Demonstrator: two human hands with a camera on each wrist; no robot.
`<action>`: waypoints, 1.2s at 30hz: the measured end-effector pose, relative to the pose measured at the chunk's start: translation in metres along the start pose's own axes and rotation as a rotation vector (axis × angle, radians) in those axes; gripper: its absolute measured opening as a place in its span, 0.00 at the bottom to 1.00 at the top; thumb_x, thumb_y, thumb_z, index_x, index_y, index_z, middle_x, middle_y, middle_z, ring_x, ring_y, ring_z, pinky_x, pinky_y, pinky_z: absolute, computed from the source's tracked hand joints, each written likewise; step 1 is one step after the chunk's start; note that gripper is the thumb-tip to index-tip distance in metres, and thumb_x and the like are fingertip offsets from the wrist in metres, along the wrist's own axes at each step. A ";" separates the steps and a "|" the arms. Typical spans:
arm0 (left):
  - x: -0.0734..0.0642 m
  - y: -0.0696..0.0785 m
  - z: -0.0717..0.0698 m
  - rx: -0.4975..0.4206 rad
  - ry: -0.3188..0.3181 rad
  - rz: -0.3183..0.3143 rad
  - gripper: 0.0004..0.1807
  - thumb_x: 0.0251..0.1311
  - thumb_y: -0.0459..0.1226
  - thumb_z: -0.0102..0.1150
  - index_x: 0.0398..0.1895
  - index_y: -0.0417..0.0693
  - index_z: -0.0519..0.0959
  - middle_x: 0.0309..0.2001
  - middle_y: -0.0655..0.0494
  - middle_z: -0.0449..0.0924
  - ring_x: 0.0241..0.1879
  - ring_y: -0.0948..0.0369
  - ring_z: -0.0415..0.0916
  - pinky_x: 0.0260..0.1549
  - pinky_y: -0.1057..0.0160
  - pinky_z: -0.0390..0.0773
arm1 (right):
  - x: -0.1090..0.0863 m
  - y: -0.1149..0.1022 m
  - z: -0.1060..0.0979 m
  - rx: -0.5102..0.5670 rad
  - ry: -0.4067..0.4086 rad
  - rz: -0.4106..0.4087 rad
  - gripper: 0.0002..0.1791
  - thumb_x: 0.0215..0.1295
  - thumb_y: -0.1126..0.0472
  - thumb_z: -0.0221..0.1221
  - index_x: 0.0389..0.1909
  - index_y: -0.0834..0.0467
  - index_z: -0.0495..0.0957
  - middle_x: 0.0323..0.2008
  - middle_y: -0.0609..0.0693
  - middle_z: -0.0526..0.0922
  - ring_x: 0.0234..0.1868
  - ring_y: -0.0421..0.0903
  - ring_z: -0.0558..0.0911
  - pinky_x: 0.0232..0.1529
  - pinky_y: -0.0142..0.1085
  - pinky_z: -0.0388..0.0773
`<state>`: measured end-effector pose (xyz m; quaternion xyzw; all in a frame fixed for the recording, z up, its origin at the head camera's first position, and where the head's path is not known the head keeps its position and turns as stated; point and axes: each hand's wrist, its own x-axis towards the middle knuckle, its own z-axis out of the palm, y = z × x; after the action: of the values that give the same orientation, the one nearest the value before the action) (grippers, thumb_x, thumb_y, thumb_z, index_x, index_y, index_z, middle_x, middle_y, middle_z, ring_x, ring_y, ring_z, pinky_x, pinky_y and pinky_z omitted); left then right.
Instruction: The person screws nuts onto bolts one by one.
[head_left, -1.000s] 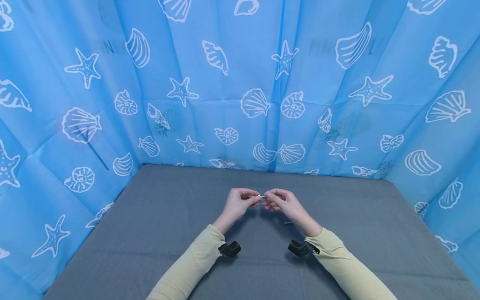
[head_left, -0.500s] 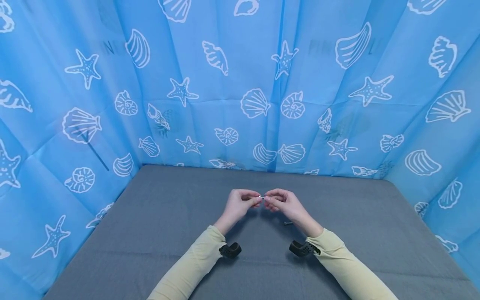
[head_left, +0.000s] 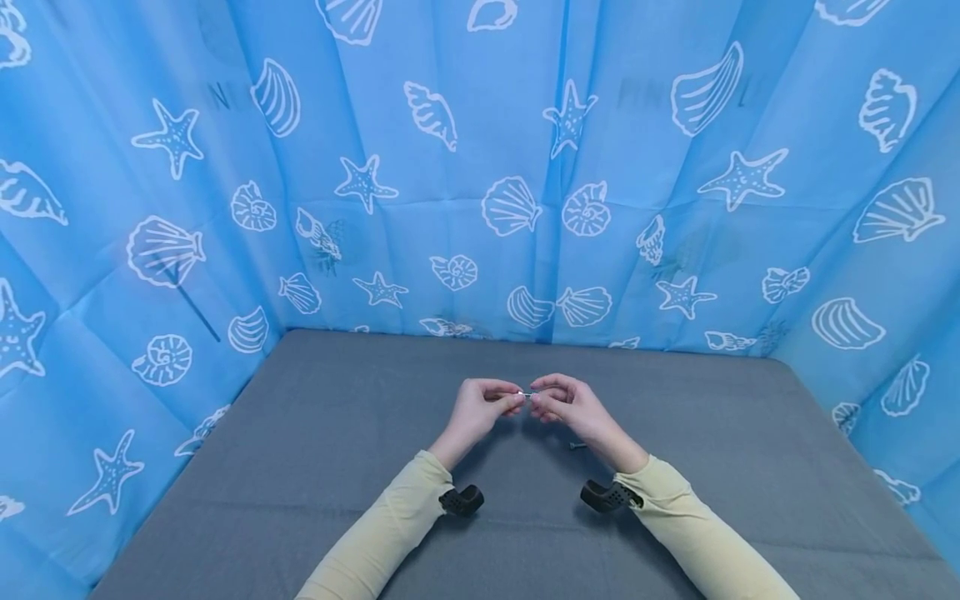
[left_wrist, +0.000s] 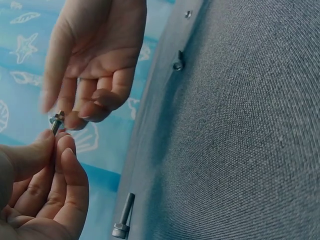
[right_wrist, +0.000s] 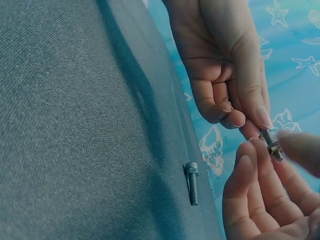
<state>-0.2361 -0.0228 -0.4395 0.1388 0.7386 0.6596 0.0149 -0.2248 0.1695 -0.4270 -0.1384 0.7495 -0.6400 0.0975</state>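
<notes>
My left hand (head_left: 478,406) pinches a small metal bolt (right_wrist: 268,135) by one end, between thumb and fingertips. The bolt points across toward my right hand (head_left: 572,408). A nut (right_wrist: 274,149) sits threaded on its shank, with a bit of thread showing beyond it. My right thumb and fingers are spread around the nut. In the right wrist view the thumb is blurred and a little apart from it; the fingers are bent just under it. Both hands are held above the table, close together. In the head view fingers hide most of the bolt.
A loose bolt (head_left: 577,446) lies on the grey cloth-covered table (head_left: 337,467) beside my right wrist. The left wrist view has a nearer bolt (left_wrist: 123,217), a farther bolt (left_wrist: 178,62) and a small nut-like piece (left_wrist: 188,14). A blue shell-patterned curtain (head_left: 450,208) stands behind the table.
My right index finger has lifted away from the thumb, and the right hand has shifted slightly right. The left hand keeps its hold on the bolt, almost still.
</notes>
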 end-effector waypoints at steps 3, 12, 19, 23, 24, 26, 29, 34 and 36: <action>0.000 0.001 0.000 0.011 0.001 0.001 0.07 0.57 0.34 0.66 0.35 0.38 0.85 0.30 0.50 0.85 0.30 0.58 0.83 0.36 0.50 0.83 | 0.001 0.000 -0.001 -0.015 -0.003 -0.020 0.19 0.69 0.61 0.58 0.51 0.72 0.71 0.42 0.69 0.80 0.41 0.56 0.83 0.45 0.54 0.78; 0.000 0.004 0.000 0.000 0.003 -0.005 0.06 0.58 0.34 0.66 0.34 0.38 0.85 0.30 0.50 0.85 0.29 0.58 0.83 0.36 0.48 0.82 | 0.002 -0.001 -0.003 0.003 -0.008 0.020 0.19 0.71 0.57 0.55 0.50 0.71 0.73 0.40 0.68 0.81 0.40 0.53 0.83 0.45 0.52 0.79; -0.001 0.006 0.000 -0.005 0.000 -0.008 0.07 0.57 0.34 0.66 0.35 0.37 0.85 0.31 0.48 0.85 0.31 0.55 0.84 0.37 0.47 0.82 | 0.001 0.000 -0.004 0.005 0.007 -0.029 0.16 0.66 0.64 0.60 0.49 0.71 0.73 0.43 0.69 0.80 0.41 0.50 0.84 0.48 0.55 0.77; -0.001 0.006 0.000 0.003 -0.017 -0.005 0.07 0.58 0.33 0.65 0.36 0.36 0.84 0.31 0.46 0.85 0.31 0.53 0.84 0.37 0.46 0.82 | 0.001 -0.002 -0.003 -0.046 0.030 -0.012 0.17 0.67 0.60 0.59 0.48 0.71 0.75 0.42 0.68 0.81 0.40 0.51 0.83 0.46 0.53 0.79; -0.001 0.006 0.000 0.009 -0.020 -0.002 0.07 0.58 0.33 0.65 0.36 0.36 0.84 0.31 0.47 0.85 0.31 0.53 0.84 0.37 0.46 0.82 | 0.001 -0.002 -0.002 -0.054 0.034 -0.006 0.17 0.68 0.59 0.59 0.47 0.71 0.76 0.41 0.68 0.81 0.40 0.52 0.83 0.45 0.53 0.79; -0.001 0.006 -0.001 0.018 -0.026 0.004 0.07 0.59 0.33 0.64 0.36 0.36 0.84 0.30 0.48 0.85 0.30 0.54 0.84 0.36 0.47 0.82 | 0.001 -0.003 -0.001 -0.059 0.039 0.005 0.19 0.69 0.58 0.57 0.47 0.72 0.76 0.39 0.66 0.82 0.40 0.54 0.83 0.44 0.52 0.79; -0.001 0.005 -0.001 0.023 -0.024 0.003 0.06 0.59 0.33 0.64 0.36 0.37 0.84 0.30 0.50 0.85 0.30 0.56 0.84 0.36 0.48 0.82 | 0.000 -0.003 0.000 -0.037 0.029 0.014 0.20 0.69 0.58 0.57 0.49 0.72 0.73 0.39 0.66 0.82 0.40 0.56 0.83 0.43 0.50 0.81; -0.001 0.004 -0.001 -0.002 -0.016 -0.017 0.06 0.60 0.32 0.62 0.37 0.37 0.84 0.31 0.51 0.85 0.31 0.57 0.84 0.37 0.48 0.82 | -0.001 -0.002 0.000 0.004 0.016 -0.016 0.18 0.67 0.64 0.59 0.52 0.72 0.70 0.42 0.68 0.81 0.44 0.61 0.81 0.45 0.52 0.80; -0.001 0.004 0.000 -0.007 -0.015 -0.019 0.06 0.60 0.31 0.62 0.37 0.37 0.84 0.31 0.50 0.85 0.31 0.57 0.84 0.38 0.48 0.82 | -0.001 -0.001 -0.001 -0.004 0.025 -0.019 0.16 0.67 0.64 0.59 0.49 0.70 0.73 0.42 0.69 0.81 0.44 0.61 0.81 0.46 0.54 0.78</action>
<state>-0.2343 -0.0231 -0.4359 0.1366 0.7374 0.6610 0.0272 -0.2240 0.1703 -0.4255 -0.1380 0.7507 -0.6409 0.0818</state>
